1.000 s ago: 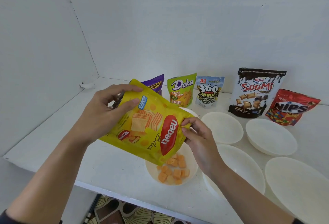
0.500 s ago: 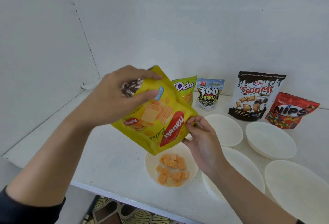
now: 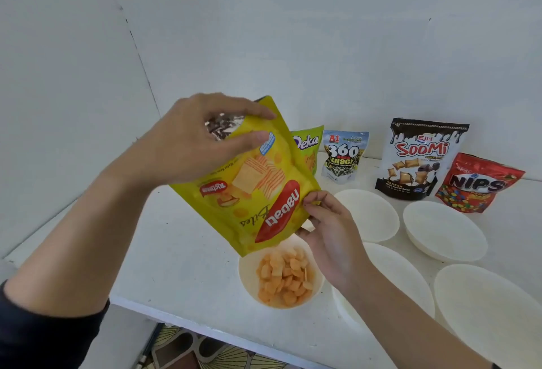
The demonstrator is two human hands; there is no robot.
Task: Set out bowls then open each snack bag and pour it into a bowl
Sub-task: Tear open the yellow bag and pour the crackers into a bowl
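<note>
Change: since the earlier frames the yellow Nabati bag [image 3: 255, 181] has risen and tipped steeper, and more orange pieces lie in the near bowl [image 3: 249, 277].
Left hand [image 3: 187, 145]: clamped over the bag's upturned bottom, centre left of the frame.
Right hand [image 3: 331, 233]: pinching the bag's lower right corner by its mouth.
Bag: upside down in mid-frame, mouth just above the near bowl.
Empty bowls: four, lower right, one at [image 3: 445, 230].
Back row: Deka [image 3: 308, 145], 360 Kuaci [image 3: 343, 157], Soomi [image 3: 419, 160], Nips [image 3: 478, 184], upright by the wall.
</note>
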